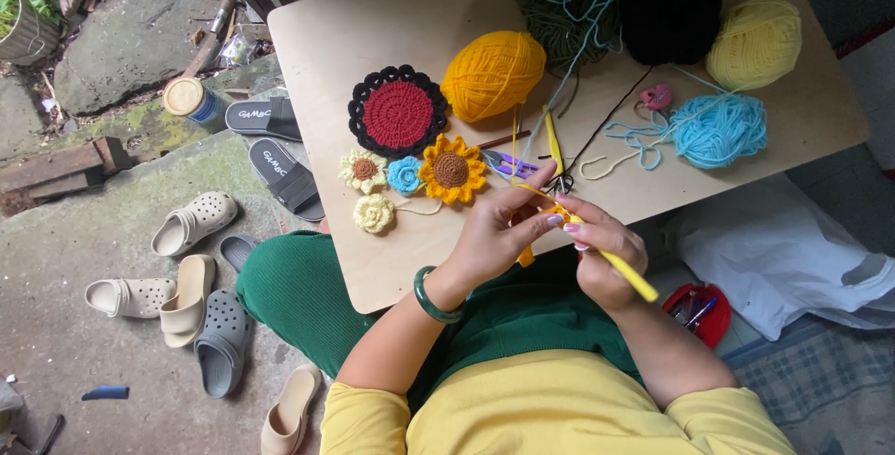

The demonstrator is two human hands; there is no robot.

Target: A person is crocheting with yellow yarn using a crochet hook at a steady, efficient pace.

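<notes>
Crocheted sunflower point(452, 170), blue yarn ball point(720, 130)

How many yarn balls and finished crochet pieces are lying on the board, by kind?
Yarn balls: 4 (orange, black, pale yellow, light blue)
Crochet flowers: 4 (first)
Round red and black mat: 1
Total: 9

- Light wooden board point(373, 259) serving as a tabletop, corners rounded, lit by soft, even daylight.
- Grey concrete floor point(65, 259) to the left, mossy in patches, strewn with clogs point(194, 222) and black slides point(284, 175).
- Rough flat stones point(121, 40) beyond, greenery at the top corner.
- White plastic bag point(774, 250) and checked mat point(820, 380) at the right.
</notes>
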